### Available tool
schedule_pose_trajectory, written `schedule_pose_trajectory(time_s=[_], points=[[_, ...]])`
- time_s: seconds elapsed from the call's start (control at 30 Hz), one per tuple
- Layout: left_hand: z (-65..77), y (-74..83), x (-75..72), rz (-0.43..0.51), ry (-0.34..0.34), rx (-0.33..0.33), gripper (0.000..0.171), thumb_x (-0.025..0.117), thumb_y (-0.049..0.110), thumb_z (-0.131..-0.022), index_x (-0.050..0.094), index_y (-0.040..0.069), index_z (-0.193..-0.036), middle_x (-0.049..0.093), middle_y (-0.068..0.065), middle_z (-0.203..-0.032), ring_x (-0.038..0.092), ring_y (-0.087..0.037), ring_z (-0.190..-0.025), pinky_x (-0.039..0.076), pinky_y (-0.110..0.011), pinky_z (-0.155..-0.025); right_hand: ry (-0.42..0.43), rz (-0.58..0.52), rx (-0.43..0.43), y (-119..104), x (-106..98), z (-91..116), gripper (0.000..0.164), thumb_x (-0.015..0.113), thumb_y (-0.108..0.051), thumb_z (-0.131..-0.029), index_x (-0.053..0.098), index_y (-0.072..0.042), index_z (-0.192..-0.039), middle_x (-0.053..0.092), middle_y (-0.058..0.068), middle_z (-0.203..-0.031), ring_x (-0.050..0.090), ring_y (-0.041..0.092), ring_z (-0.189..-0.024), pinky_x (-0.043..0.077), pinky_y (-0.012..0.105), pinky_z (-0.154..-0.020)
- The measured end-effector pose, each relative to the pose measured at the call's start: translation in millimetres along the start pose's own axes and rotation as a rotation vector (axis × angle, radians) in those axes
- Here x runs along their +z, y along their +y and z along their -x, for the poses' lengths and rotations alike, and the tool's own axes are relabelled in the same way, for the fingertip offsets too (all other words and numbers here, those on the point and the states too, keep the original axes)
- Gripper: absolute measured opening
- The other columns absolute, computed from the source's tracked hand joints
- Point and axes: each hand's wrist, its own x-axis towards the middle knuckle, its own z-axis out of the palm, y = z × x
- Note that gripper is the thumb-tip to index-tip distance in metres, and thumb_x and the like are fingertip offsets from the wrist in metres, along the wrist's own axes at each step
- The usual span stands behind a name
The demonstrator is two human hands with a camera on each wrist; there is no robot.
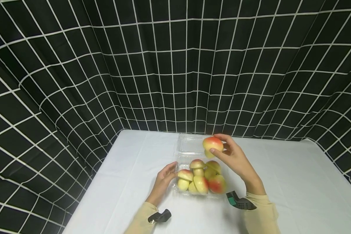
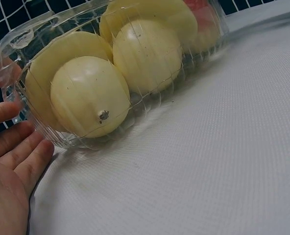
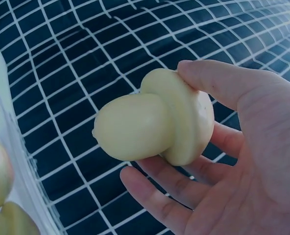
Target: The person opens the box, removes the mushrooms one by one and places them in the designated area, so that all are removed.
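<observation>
My right hand (image 1: pixel 232 156) holds a toy mushroom (image 1: pixel 213 143) with a red-and-yellow cap, raised above the back part of a clear plastic clamshell box (image 1: pixel 182 165). Thumb and fingers grip the cap, and the pale rounded stem (image 3: pixel 132 127) points away from the palm in the right wrist view. At the box's left side is my left hand (image 1: pixel 163 178), its fingers (image 2: pixel 35 159) fairly straight and touching the ribbed wall. Several more mushrooms (image 1: pixel 201 184) lie in the box, some upright, others tipped over.
Behind the filled tray, the box's hinged lid (image 1: pixel 191 144) lies folded back. A white cloth (image 1: pixel 134 162) covers the table. Black curtains with a white grid (image 1: pixel 193 81) stand behind and at both sides. Each wrist carries a dark camera mount (image 1: pixel 241 202).
</observation>
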Motion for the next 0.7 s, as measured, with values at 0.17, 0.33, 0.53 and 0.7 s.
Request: schedule_pose_trajectory(time_s=[0.17, 0.33, 0.53, 0.7], points=[[-0.3, 0.8, -0.4, 0.000, 0.000, -0.011, 0.057, 0.059, 0.017, -0.094, 0.047, 0.006, -0.149, 0.045, -0.016, -0.158, 0.038, -0.036, -0.150, 0.028, -0.052, -0.126, 0.032, 0.015, 0.023, 0, -7, 1, 0.055, 0.070, -0.026, -0.096, 0.048, -0.016, -0.146, 0.062, 0.011, -0.130, 0.068, 0.012, -0.099, 0.057, 0.024, -0.084], [0.3, 1.4, 0.3, 0.002, -0.007, -0.002, 0.056, 0.059, 0.017, -0.095, 0.047, 0.005, -0.149, 0.043, -0.017, -0.159, 0.037, -0.037, -0.150, 0.028, -0.052, -0.126, 0.064, 0.041, 0.056, 0, -14, 3, 0.055, 0.068, -0.032, -0.097, 0.048, -0.021, -0.148, 0.062, 0.010, -0.130, 0.067, 0.009, -0.098, 0.055, 0.022, -0.084], [0.3, 1.5, 0.8, -0.004, -0.006, -0.006, 0.056, 0.059, 0.017, -0.095, 0.047, 0.006, -0.149, 0.044, -0.016, -0.158, 0.038, -0.036, -0.150, 0.028, -0.051, -0.126, 0.088, 0.031, 0.076, 1, -20, 5, 0.055, 0.066, -0.035, -0.098, 0.048, -0.023, -0.149, 0.063, 0.007, -0.129, 0.065, 0.004, -0.102, 0.052, 0.022, -0.084], [1.7, 1.5, 1.1, -0.006, 0.002, -0.001, 0.056, 0.060, 0.017, -0.095, 0.048, 0.006, -0.148, 0.044, -0.015, -0.159, 0.036, -0.036, -0.151, 0.027, -0.052, -0.127, 0.093, -0.011, 0.066, 6, -22, 4, 0.054, 0.066, -0.033, -0.098, 0.049, -0.022, -0.148, 0.064, -0.003, -0.126, 0.062, 0.002, -0.110, 0.051, 0.022, -0.088]])
